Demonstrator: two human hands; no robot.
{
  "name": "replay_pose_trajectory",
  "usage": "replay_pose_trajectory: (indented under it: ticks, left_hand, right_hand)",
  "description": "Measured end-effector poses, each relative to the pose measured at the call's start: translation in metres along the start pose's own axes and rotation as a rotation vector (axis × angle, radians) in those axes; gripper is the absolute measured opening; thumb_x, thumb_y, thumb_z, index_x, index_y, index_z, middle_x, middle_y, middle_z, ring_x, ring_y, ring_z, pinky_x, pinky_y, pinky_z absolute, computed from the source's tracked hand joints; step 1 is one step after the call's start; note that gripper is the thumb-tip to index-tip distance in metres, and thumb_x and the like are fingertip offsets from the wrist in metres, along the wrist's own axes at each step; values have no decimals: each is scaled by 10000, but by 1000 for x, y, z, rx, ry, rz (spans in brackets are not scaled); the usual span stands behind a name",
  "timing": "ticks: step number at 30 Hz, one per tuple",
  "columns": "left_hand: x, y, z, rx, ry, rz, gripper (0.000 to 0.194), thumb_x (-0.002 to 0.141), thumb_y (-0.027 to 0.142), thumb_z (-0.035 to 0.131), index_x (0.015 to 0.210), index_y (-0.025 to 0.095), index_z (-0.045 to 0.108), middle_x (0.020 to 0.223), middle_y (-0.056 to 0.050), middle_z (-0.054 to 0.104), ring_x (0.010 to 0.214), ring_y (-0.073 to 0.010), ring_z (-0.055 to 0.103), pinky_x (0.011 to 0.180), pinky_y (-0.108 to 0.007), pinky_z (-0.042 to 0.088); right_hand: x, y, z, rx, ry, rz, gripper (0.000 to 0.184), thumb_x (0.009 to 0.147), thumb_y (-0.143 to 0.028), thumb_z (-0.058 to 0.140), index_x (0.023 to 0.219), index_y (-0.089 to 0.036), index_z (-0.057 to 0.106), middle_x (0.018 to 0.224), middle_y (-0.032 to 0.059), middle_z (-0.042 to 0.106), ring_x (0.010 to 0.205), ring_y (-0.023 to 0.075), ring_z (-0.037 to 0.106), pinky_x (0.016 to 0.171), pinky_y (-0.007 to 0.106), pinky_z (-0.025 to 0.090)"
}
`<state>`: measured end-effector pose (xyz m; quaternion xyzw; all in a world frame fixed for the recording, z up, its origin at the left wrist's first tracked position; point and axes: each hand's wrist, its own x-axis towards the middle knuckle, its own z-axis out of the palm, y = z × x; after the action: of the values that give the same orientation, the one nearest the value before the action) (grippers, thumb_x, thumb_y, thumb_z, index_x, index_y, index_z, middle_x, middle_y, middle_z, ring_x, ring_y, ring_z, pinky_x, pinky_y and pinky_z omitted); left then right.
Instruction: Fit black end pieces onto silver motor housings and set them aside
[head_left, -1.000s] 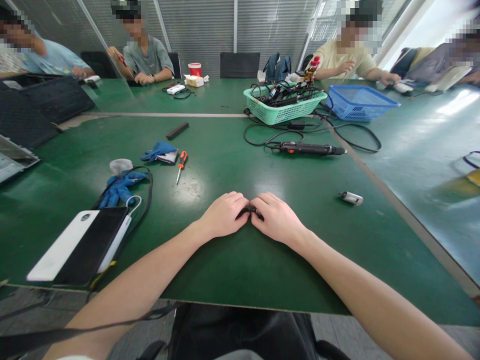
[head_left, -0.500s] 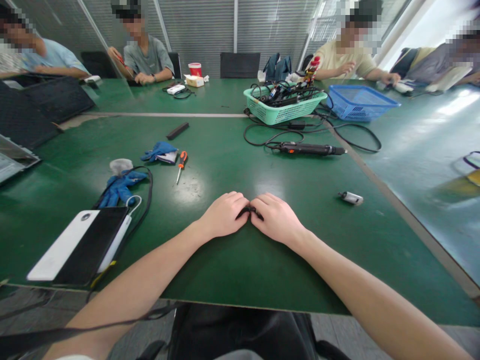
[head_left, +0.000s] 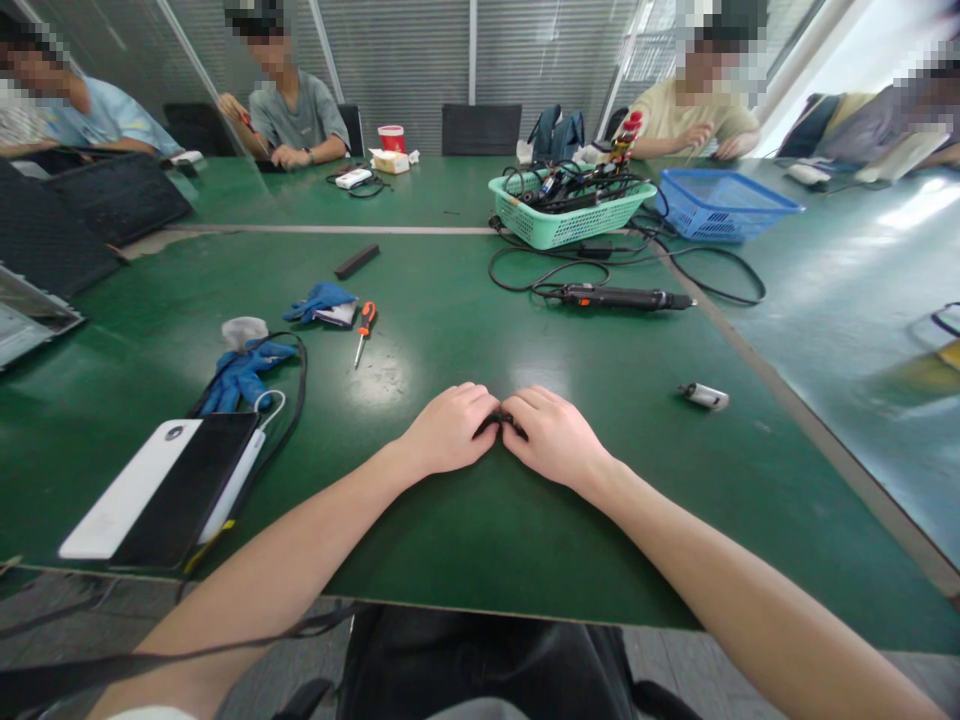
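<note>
Unmoved, left hand [head_left: 448,431] and right hand [head_left: 552,436] pinch dark cord [head_left: 499,420], perhaps

The room has a long green work surface [head_left: 570,540], made from joined tables, and a pale strip [head_left: 330,230] runs across it at the seam. Under its near edge there is a grey floor [head_left: 675,655]. On the far side stands a black office chair [head_left: 480,130]. Behind it, the wall is covered by grey horizontal blinds [head_left: 397,60], divided by a thin white post [head_left: 471,50]. At the upper right, a bright window [head_left: 840,60] lets in daylight, and this light makes a pale glare [head_left: 922,200] on the surface.
</note>
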<state>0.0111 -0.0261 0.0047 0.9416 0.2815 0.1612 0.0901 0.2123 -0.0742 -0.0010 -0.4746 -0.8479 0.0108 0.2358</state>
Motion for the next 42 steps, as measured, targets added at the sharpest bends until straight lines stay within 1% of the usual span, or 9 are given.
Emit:
replay_pose_trajectory:
  ticks: [7,17,42]
  left_hand:
    - [0,0,-1,-7,0,0,89,948,240,521,958,180,585,925,-60,600,907,-224,569,820,-372,496]
    - [0,-1,2,-11,-6,-4,109,944,234,507,980,181,595,940,-61,603,925,-224,573,843,-374,493]
    - [0,0,0,13,5,-20,70,923,211,518,940,185,580,922,-54,595,896,-217,563,809,-363,486]
  right_hand:
    - [0,0,-1,-5,5,3,108,940,-163,539,890,-193,631,887,71,685,880,225,597,829,355,478]
    - [1,1,1,-9,0,-4,90,938,-178,556,893,-191,632,874,68,680,864,225,593,830,354,477]
    - [0,4,2,8,11,-13,95,956,-202,566,927,-186,655,897,69,691,871,230,598,829,362,490]
